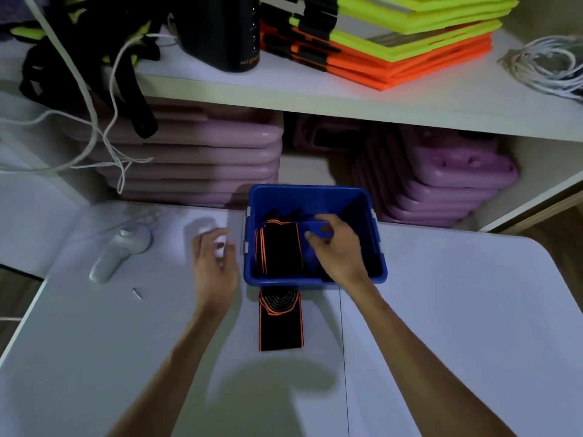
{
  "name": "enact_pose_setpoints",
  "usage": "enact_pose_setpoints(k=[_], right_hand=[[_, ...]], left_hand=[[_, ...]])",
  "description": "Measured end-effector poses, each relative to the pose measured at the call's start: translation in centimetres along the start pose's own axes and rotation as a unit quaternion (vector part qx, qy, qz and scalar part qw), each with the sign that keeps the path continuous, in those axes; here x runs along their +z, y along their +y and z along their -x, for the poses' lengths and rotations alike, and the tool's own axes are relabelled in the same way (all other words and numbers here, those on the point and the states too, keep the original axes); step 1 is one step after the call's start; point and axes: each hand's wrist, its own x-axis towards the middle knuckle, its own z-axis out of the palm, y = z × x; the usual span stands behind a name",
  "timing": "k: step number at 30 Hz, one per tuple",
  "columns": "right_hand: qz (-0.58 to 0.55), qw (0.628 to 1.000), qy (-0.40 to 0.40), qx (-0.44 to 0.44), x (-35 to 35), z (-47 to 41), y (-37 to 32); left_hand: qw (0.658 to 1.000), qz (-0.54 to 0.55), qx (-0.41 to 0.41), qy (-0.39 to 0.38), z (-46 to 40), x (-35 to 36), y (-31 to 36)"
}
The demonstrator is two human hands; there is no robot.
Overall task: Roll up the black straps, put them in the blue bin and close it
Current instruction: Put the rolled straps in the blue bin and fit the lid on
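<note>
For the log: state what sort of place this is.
Probably a storeroom for fitness or sports gear: stacked purple pads under a white shelf, neon yellow and orange boards on it, and coiled white cord.

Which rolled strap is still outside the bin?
The rolled strap lying on the table just in front of the blue bin; the other strap already sits inside it.

On the white bench (441, 310) stands an open blue plastic bin (315, 280) holding a rolled black strap with orange edging (279, 247), the right hand (337, 247) reaching into it with loosely curled fingers (315, 239), the left hand (214, 263) spread just beside it, a second rolled orange-edged black strap (280, 323) lying before it
</note>
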Motion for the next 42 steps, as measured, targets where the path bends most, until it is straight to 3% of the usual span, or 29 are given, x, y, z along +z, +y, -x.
enact_pose_setpoints(k=[3,5,9,12,19,25,33,38,42], right_hand=[[-0.074,0.988,0.097,-0.097,-0.6,5.6,0.9],[-0.109,0.984,0.089,-0.112,-0.6,9.5,2.3],[-0.101,0.995,-0.027,-0.01,1.6,13.3,6.0],[-0.056,0.994,-0.08,0.055,4.1,12.7,7.8],[-0.087,0.98,-0.107,0.146,6.6,10.8,6.9],[-0.185,0.964,-0.12,0.149,4.7,12.4,7.6],[-0.27,0.948,-0.141,0.094,2.8,13.6,8.0],[-0.248,0.96,-0.13,0.006,0.9,13.6,8.0],[-0.229,0.968,-0.081,-0.062,-1.1,12.5,6.5]], left_hand=[[0.996,-0.018,-0.086,0.009,4.5,-0.9,-1.2],[0.988,-0.041,-0.145,-0.037,6.9,-0.8,-2.4],[0.964,-0.055,-0.209,-0.155,9.6,0.2,-3.4],[0.952,-0.046,-0.239,-0.186,9.9,1.2,-2.9],[0.92,0.053,-0.347,-0.177,9.8,2.0,-1.0],[0.902,0.099,-0.363,-0.212,11.3,0.7,-1.1],[0.929,0.121,-0.279,-0.211,12.6,-0.7,0.6],[0.962,0.091,-0.131,-0.221,13.2,-1.8,3.5],[0.981,0.049,-0.039,-0.181,12.1,-1.5,5.8]])
